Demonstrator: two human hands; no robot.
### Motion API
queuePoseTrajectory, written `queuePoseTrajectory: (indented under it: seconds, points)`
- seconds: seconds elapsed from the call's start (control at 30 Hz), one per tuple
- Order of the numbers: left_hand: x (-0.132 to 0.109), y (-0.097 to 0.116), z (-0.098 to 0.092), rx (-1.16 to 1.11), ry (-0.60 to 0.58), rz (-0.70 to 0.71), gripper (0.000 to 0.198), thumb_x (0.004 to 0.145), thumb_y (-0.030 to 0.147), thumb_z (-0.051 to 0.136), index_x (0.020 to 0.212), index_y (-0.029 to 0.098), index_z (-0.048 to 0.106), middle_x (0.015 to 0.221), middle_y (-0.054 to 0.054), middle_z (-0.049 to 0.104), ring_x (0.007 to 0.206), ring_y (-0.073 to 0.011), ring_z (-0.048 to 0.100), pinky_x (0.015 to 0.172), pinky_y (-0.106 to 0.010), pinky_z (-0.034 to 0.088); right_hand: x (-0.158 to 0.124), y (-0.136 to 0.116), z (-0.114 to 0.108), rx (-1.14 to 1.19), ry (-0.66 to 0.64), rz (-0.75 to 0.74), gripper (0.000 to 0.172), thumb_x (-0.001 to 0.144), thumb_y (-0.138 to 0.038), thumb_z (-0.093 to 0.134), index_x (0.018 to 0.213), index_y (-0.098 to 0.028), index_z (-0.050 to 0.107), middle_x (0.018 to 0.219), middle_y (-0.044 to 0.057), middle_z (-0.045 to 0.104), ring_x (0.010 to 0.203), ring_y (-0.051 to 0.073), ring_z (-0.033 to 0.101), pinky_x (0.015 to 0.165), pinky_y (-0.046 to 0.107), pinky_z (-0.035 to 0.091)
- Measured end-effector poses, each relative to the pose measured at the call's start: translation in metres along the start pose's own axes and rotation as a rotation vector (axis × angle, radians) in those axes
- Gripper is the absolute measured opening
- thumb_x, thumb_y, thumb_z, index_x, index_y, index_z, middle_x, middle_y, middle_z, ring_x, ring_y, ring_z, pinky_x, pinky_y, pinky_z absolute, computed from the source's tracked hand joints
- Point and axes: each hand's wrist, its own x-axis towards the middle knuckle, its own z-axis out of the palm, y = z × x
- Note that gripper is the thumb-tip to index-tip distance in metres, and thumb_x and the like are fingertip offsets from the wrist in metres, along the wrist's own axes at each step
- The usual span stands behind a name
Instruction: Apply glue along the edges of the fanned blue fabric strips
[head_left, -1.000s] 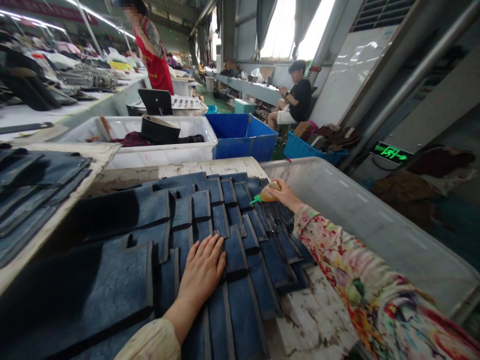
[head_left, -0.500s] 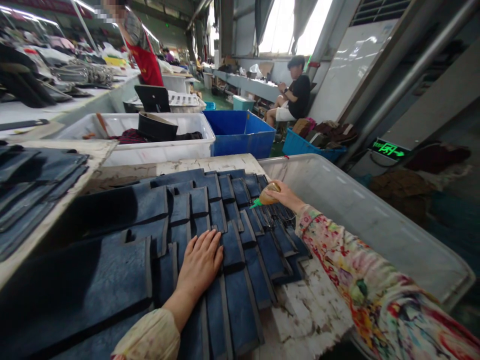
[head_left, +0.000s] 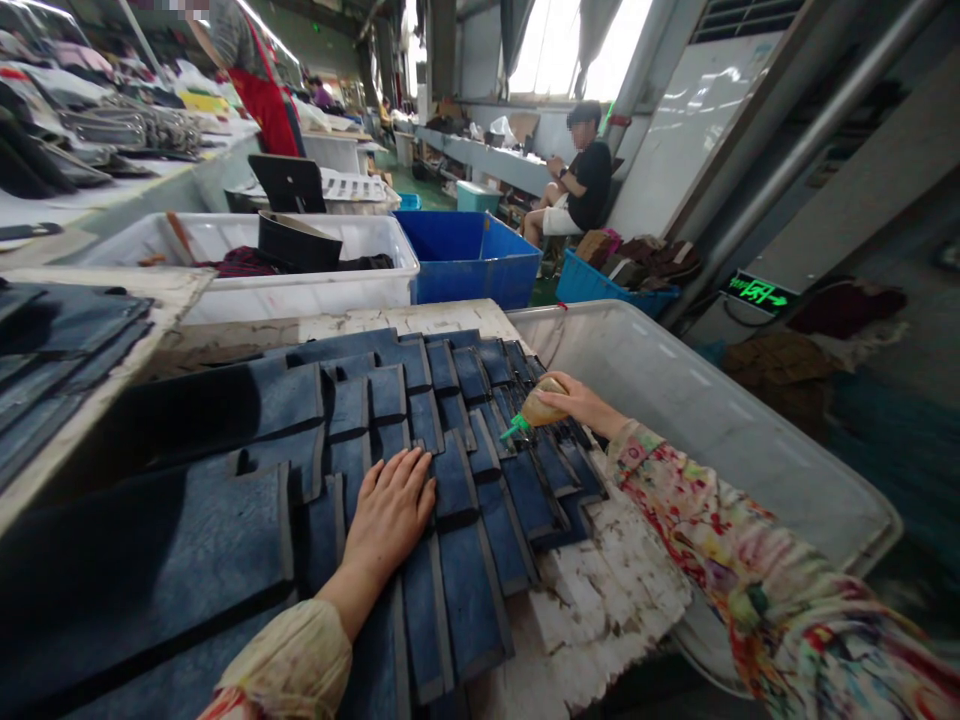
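Gripping: we log the R hand closed round a small squeeze bottle w/ amber contents; its fingers wrap the body, thumb side hidden.
Nozzle: green tip points down and left, at or just above a dark piece; contact we cannot tell.
Bottle axis: runs from the R hand toward the L hand, tilted tip-down.
L hand: open, palm down, fingers together and flat on the pieces; holds nothing.
Pieces: dark blue cut pieces, shingled in overlapping rows across the bench, long axes running away from us, slightly fanned.
Key relation: tip lies ahead and to the right of the L fingers, near but apart, w/ a few pieces between; R hand is the nearer one, at the far right of the spread.
Bench top: white, stained, bare at the near right corner.
Surroundings: large white bin just beside the bench on the right; blue crate and white tub beyond.
Others: seated person at rear, person in red apron far left; both well apart from the two hands.
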Motion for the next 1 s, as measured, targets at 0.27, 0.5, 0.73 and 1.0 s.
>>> queuePoseTrajectory:
  seconds: [0.27, 0.5, 0.73, 1.0]
  points:
    - [0.001, 0.001, -0.001, -0.003, -0.002, 0.002, 0.039, 0.089, 0.032, 0.038, 0.125, 0.022, 0.052, 0.128, -0.007, 0.055, 0.12, -0.0236, 0.046, 0.101, -0.043, 0.03, -0.018, 0.002, -0.006, -0.019, -0.063, -0.041, 0.044, 0.071, -0.048, 0.058, 0.104, -0.019, 0.057, 0.094, 0.003, 0.063, 0.089, 0.022, 0.058, 0.083, 0.037, 0.045]
    - [0.001, 0.002, -0.002, 0.01, -0.019, -0.002, 0.039, 0.09, 0.032, 0.037, 0.124, 0.02, 0.051, 0.129, -0.007, 0.054, 0.121, -0.0234, 0.045, 0.102, -0.043, 0.029, -0.009, 0.002, 0.005, -0.037, 0.151, -0.061, 0.046, 0.072, -0.049, 0.056, 0.108, -0.019, 0.052, 0.098, 0.005, 0.06, 0.092, 0.022, 0.056, 0.087, 0.038, 0.043]
    - [0.0, 0.003, -0.003, 0.001, -0.022, -0.016, 0.038, 0.09, 0.031, 0.037, 0.124, 0.02, 0.051, 0.129, -0.006, 0.054, 0.122, -0.0231, 0.045, 0.102, -0.042, 0.028, 0.001, -0.013, 0.021, -0.047, 0.056, -0.172, 0.046, 0.073, -0.048, 0.058, 0.109, -0.019, 0.052, 0.101, 0.005, 0.059, 0.095, 0.022, 0.055, 0.089, 0.037, 0.042]
    - [0.0, 0.003, -0.003, 0.001, -0.029, -0.02, 0.038, 0.09, 0.032, 0.037, 0.124, 0.021, 0.051, 0.13, -0.005, 0.053, 0.122, -0.0226, 0.045, 0.103, -0.042, 0.028, 0.023, -0.006, 0.033, -0.129, 0.148, -0.188, 0.048, 0.073, -0.047, 0.059, 0.111, -0.018, 0.051, 0.106, 0.008, 0.057, 0.1, 0.022, 0.053, 0.092, 0.038, 0.041]
